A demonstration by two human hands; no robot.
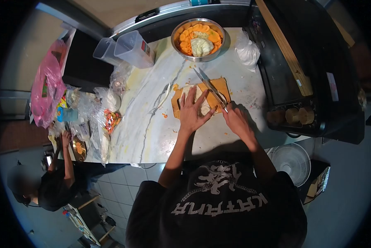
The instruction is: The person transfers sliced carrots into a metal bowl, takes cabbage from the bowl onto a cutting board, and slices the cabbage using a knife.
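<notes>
Lying under the left fingers (pixel 191 98), pale food (pixel 204 108) beside the knife (pixel 209 85).

A marble-patterned counter (pixel 138 111) spreads out here, grey-veined, with light glaring near its front edge. Behind it, a pale metal frame (pixel 72 19) borders beige panels (pixel 96 10). Down below, I see light grey floor tiles (pixel 119 177) and a round fan (pixel 291 161) beside the counter.

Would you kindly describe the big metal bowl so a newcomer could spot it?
On the marble-patterned counter, look beyond the cutting board toward the far edge. The metal bowl stands between clear plastic tubs and a whitish bag; unlike them, it is round, metallic and holds orange slices.
</notes>
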